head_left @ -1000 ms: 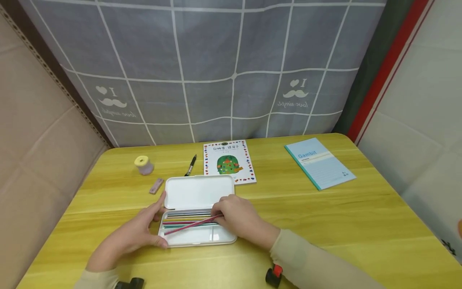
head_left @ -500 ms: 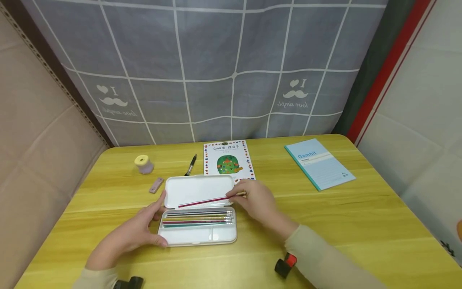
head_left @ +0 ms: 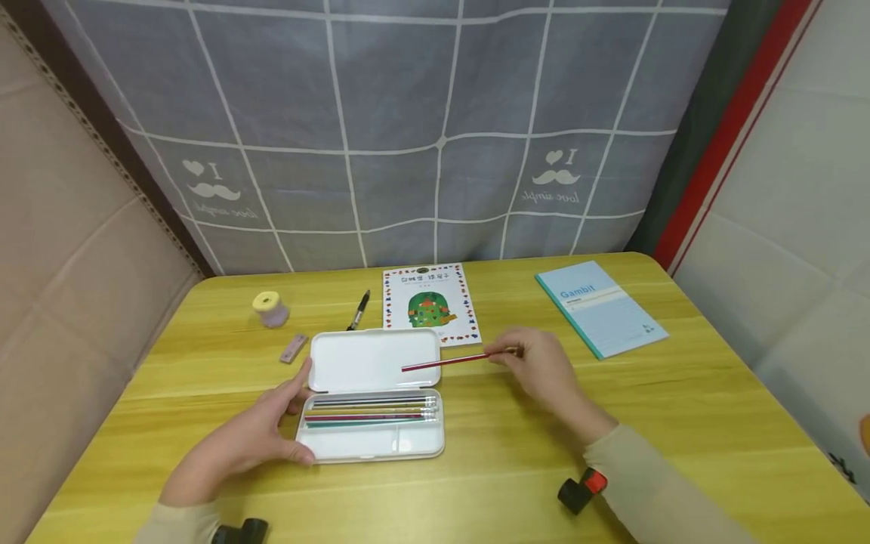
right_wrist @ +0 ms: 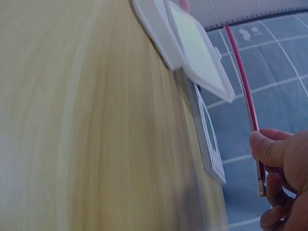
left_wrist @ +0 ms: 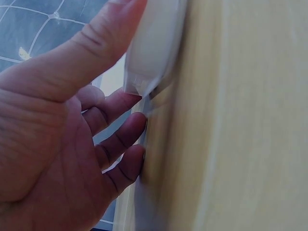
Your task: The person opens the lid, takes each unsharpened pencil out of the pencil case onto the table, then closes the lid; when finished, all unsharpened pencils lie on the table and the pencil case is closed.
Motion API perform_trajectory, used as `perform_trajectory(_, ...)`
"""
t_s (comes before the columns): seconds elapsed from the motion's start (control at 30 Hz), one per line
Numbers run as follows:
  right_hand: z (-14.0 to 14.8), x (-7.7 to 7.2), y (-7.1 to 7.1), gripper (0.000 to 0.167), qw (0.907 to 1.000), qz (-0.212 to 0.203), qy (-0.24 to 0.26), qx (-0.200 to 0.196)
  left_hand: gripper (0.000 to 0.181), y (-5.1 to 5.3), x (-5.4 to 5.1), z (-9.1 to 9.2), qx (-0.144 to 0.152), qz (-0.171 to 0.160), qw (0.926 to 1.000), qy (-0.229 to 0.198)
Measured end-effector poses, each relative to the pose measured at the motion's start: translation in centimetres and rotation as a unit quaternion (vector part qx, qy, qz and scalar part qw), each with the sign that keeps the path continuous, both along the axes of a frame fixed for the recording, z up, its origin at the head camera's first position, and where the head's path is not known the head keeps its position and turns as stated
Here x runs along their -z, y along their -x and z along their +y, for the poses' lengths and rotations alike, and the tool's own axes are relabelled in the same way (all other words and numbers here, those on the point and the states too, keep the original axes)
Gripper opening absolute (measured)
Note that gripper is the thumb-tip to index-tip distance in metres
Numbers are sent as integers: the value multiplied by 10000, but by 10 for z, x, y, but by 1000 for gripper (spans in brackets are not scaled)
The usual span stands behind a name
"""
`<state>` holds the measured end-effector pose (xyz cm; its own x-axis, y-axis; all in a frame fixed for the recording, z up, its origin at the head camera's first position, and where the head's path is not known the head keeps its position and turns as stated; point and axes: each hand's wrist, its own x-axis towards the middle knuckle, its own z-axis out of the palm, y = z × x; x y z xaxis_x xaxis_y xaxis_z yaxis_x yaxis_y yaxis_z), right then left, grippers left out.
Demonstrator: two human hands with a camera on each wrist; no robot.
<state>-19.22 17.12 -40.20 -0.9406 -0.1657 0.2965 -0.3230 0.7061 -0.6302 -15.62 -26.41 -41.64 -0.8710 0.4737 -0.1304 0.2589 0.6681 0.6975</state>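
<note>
A white pencil case [head_left: 353,447] lies open on the table, its lid [head_left: 370,359] tipped back. Several pencils [head_left: 367,412] lie side by side in its rear compartment. My left hand [head_left: 251,446] holds the case's left end, thumb at the front corner and fingers toward the back; the left wrist view has the thumb [left_wrist: 103,45] against the white case [left_wrist: 156,43]. Right of the lid, my right hand [head_left: 544,370] pinches a red pencil [head_left: 445,363] near its eraser end. In the right wrist view that pencil [right_wrist: 244,82] points away from the fingers, above the table.
Behind the lid lies a white picture booklet [head_left: 431,302], with a black pen [head_left: 359,310] to its left. A small pinkish eraser [head_left: 294,348] and a yellow-lidded container [head_left: 270,308] are at the left. A light blue notebook [head_left: 601,308] lies at the back right.
My right hand has lifted the red pencil out of the case and carried it right, past the lid's right edge. My left hand stays on the case.
</note>
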Motion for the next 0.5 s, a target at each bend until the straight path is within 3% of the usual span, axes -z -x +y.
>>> perform_trajectory(0.3, 49, 10, 9, 8, 9970, -108, -395, 659, 141, 1, -3, -1, 53, -33, 10000, -27)
perform_trajectory(0.5, 66, 10, 13, 5, 9898, -675, -861, 916, 140, -1, -3, -1, 32, -49, 10000, -59)
